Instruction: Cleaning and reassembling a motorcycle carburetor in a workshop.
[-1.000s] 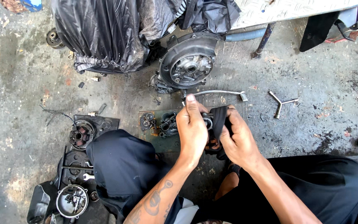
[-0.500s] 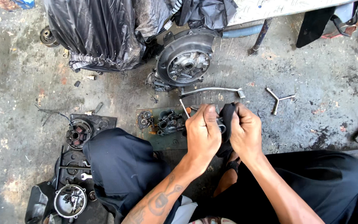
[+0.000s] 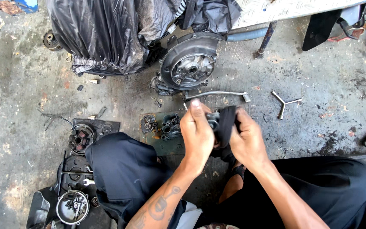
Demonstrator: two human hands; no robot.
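Dark metal part (image 3: 213, 120) wrapped in a black cloth (image 3: 226, 126), held between both hands above the concrete floor (image 3: 327, 123), in front of the person's knees. Left hand (image 3: 197, 133): fingers closed round the near side of the part, index finger raised straight at the top. Right hand (image 3: 247, 140): closed on the black cloth, pressing it against the part from the other side. Compared with 0.5 s ago, the 2 hands sit slightly lower and closer to the body, and the cloth now covers more of the part; the left index finger has lifted. Items on the floor have not moved.

Beyond the hands: a curved metal bar wrench (image 3: 217, 94) lies just past the fingertips, a 3-armed Y-shaped wrench (image 3: 284, 103) to its right, well apart. A round engine cover (image 3: 189, 65) leans beside crumpled black plastic sheeting (image 3: 94, 34). A flat green tray (image 3: 162, 140) carrying small dark engine pieces lies just left of the left hand. Further left, round clutch-like parts (image 3: 80, 139) and a shallow round pan (image 3: 72, 207) of small pieces rest beside the person's dark trouser leg (image 3: 123, 169). No labels or packages are legible.
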